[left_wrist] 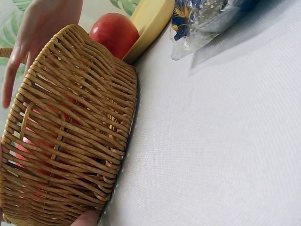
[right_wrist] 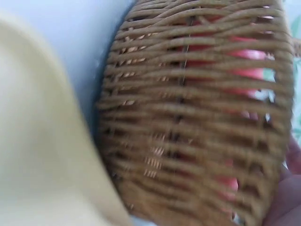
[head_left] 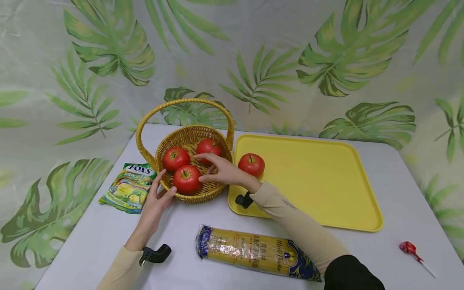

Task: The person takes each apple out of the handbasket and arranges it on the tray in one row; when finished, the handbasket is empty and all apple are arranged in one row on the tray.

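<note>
A wicker basket with a tall arched handle holds three red apples: one at the left, one at the front and one at the back right. My left hand rests against the basket's front left side, thumb and fingers spread at the rim. Over the basket's right part reaches my right hand, its thumb beside the front apple and its extended fingers by the back right one. The left wrist view shows this right hand above the rim. Woven basket side fills most of the right wrist view.
A yellow tray lies right of the basket, with another red apple at its left edge. Left of the basket is a Fox's candy bag. A spaghetti pack lies in front; a red lollipop lies far right.
</note>
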`<move>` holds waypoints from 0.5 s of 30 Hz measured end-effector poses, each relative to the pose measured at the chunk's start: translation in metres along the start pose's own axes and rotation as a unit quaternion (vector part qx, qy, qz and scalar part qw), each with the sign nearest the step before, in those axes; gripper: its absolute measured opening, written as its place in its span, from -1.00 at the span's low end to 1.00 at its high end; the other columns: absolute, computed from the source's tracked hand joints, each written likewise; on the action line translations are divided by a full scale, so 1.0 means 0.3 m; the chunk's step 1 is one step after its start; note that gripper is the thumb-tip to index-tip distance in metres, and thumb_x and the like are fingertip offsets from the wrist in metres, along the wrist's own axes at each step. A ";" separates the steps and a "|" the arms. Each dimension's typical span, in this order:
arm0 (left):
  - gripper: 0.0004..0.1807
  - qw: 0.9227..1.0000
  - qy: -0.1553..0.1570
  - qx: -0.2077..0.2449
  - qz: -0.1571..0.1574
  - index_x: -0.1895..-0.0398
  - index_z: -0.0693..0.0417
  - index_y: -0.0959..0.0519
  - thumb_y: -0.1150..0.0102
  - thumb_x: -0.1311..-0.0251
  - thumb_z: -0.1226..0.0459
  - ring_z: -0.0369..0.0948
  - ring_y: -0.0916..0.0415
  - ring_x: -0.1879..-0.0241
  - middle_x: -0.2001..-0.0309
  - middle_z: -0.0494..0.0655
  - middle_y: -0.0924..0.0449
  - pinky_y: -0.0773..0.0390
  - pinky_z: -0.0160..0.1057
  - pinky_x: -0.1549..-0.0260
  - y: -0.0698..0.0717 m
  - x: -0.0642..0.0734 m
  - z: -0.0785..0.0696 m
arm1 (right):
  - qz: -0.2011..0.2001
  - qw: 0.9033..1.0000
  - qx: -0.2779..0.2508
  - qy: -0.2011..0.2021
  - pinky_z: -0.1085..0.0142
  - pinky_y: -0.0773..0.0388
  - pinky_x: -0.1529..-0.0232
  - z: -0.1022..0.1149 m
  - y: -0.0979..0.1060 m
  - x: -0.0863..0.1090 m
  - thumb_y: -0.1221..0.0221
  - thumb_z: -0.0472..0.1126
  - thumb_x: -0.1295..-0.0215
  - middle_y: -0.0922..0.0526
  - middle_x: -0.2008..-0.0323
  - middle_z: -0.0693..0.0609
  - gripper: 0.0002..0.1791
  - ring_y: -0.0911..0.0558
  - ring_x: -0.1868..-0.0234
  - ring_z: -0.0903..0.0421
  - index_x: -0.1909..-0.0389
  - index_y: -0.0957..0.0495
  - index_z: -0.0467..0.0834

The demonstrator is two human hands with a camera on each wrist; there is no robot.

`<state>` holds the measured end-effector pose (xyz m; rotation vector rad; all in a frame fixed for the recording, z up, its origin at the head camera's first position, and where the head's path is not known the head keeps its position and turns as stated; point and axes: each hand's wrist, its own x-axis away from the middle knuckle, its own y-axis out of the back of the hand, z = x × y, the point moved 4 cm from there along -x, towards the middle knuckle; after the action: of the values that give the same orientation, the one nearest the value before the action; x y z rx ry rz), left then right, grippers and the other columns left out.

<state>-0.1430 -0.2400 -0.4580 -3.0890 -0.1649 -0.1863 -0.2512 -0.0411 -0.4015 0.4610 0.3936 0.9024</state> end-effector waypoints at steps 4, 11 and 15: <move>-0.26 1.000 -0.001 0.000 0.000 -0.52 -0.21 0.08 -0.03 -0.39 0.23 0.11 0.05 -0.39 -0.50 -0.12 0.42 -0.21 0.12 -0.25 0.000 -0.001 0.001 | 0.025 0.999 0.023 -0.024 0.30 -0.53 0.02 0.001 -0.029 -0.044 -0.25 -0.09 -0.27 -0.27 -0.32 -0.11 -0.29 -0.58 0.10 0.01 -0.39 -0.22 -0.10; -0.26 1.000 0.000 0.003 0.000 -0.52 -0.21 0.08 -0.04 -0.39 0.23 0.09 0.05 -0.40 -0.50 -0.13 0.44 -0.19 0.11 -0.26 -0.001 0.001 0.000 | 0.076 0.994 0.027 -0.078 0.20 -0.57 0.08 -0.005 -0.072 -0.089 -0.21 -0.01 -0.31 -0.31 -0.19 -0.16 -0.28 -0.61 0.16 -0.13 -0.42 -0.17 -0.05; -0.26 1.000 0.003 0.000 -0.002 -0.52 -0.21 0.08 -0.04 -0.39 0.22 0.10 0.07 -0.40 -0.50 -0.12 0.44 -0.19 0.13 -0.26 -0.003 0.001 -0.001 | 0.103 0.989 -0.013 -0.101 0.23 -0.64 0.24 -0.009 -0.101 -0.104 -0.22 -0.09 -0.30 -0.29 -0.17 -0.16 -0.27 -0.64 0.32 -0.10 -0.42 -0.13 -0.07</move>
<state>-0.1428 -0.2392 -0.4576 -3.0882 -0.1719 -0.1955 -0.2503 -0.0823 -0.4157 0.5702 0.1498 1.0485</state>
